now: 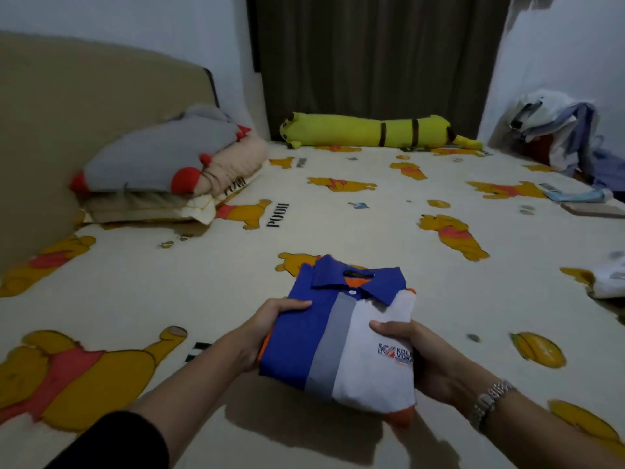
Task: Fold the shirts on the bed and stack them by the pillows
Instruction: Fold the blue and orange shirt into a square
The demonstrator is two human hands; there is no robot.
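Observation:
A folded shirt [341, 336], blue on the left, grey down the middle and white on the right with a blue collar, is held just above the bed sheet [372, 218]. My left hand [270, 330] grips its left edge, thumb on top. My right hand [416, 353] grips the right edge, thumb beside a printed logo, and wears a metal watch. The stack of pillows [176, 174] lies at the far left against the headboard, well beyond the shirt. A white piece of cloth [608, 282] shows at the right edge of the bed.
A long yellow plush bolster [375, 132] lies along the far edge under a dark curtain. A heap of clothes [561, 130] sits at the far right corner. A flat book-like thing [592, 208] and a light blue item [578, 196] rest near the right edge.

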